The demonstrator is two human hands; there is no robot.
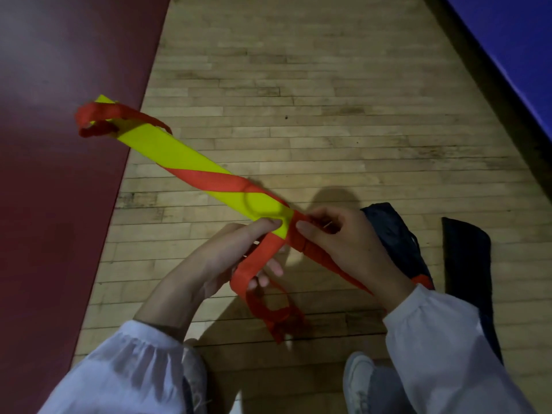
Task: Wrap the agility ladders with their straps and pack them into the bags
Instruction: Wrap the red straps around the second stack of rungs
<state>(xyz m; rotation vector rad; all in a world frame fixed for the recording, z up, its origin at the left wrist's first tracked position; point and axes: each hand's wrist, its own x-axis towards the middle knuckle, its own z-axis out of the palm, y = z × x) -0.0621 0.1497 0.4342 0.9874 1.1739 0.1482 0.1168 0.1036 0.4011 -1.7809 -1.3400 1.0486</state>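
Both hands clamp the ladder (191, 162) — left hand (227, 252), right hand (343, 243) — strap (254, 264) hiding the left fingertips; bags (397, 237) behind, partly covered.

Floor here is a hardwood gym floor (313, 94), pale narrow planks, kinda scuffed with dark smudges and a small black speck near the middle. On the left there's a big dark red painted zone (53, 180) cutting diagonally across the boards. Top right corner has a blue mat (519, 52) with a dark edge strip along it. Lighting's dim, with soft shadows pooling on the boards lower down.
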